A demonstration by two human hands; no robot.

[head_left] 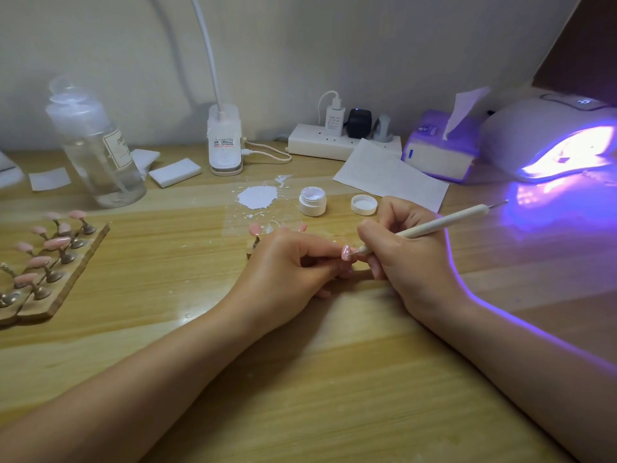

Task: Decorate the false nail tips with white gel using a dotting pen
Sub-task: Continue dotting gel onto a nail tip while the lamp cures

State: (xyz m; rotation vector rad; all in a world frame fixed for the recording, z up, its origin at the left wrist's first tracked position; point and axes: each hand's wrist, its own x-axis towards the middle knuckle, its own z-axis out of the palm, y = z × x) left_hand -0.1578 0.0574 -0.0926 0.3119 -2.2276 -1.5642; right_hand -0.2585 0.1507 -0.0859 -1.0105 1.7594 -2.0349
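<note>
Wooden bench (pixel 300 362) here: left hand (pixel 283 262) pinches the nail tip (pixel 346 253), right hand (pixel 407 248) grips the dotting pen (pixel 444 223), its point touching the tip's right edge.

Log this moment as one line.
left hand: pinches nail tip | right hand: holds pen, tip on nail | gel pot: open

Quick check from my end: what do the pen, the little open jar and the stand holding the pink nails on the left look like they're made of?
Pen: matte cream shaft, probably wood or plastic, with a thin metal tip at its free end, judging by the grey glint.
Jar: opaque white plastic by its look, smooth, with white gel inside.
Stand: flat board with a raw brown edge, likely wood or cork; the nail holders look like brassy metal.
</note>
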